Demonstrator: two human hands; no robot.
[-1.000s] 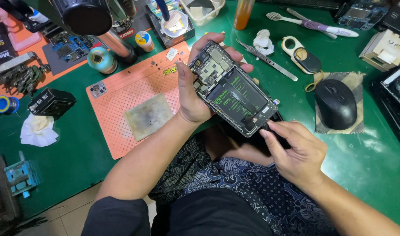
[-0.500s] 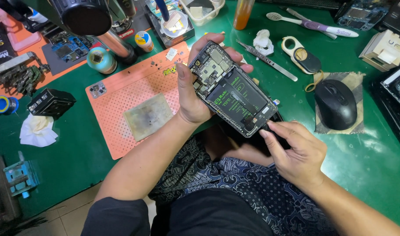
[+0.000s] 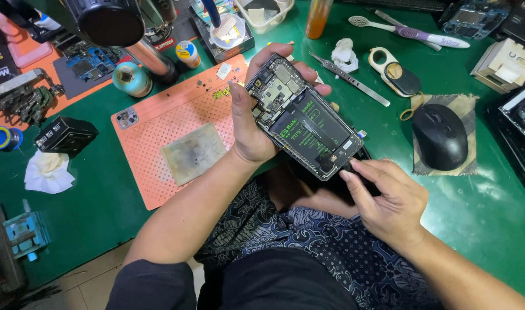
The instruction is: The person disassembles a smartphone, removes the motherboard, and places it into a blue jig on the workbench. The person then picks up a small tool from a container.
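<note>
Black opened phone point(image 3: 305, 117), battery exposed, gripped by left hand point(image 3: 252, 123); right hand point(image 3: 388, 198) apparently pinches its bottom edge.

Phone point(image 3: 305, 117) w/ back cover off, insides facing up. Upper end: circuit board w/ metal shields and small chips. Middle to lower end: big black battery w/ green print. Dark frame round the edge. It's tilted diagonally, top end toward upper left, bottom end toward lower right, held up above the green table point(image 3: 480, 212), not lying on it. Left hand point(image 3: 252, 123) grips the top half, thumb along the left edge, fingers point(image 3: 315, 87) wrapped behind and showing on the far edge. Right hand point(image 3: 388, 201) is at the bottom corner, fingertips touching the lower end.
</note>
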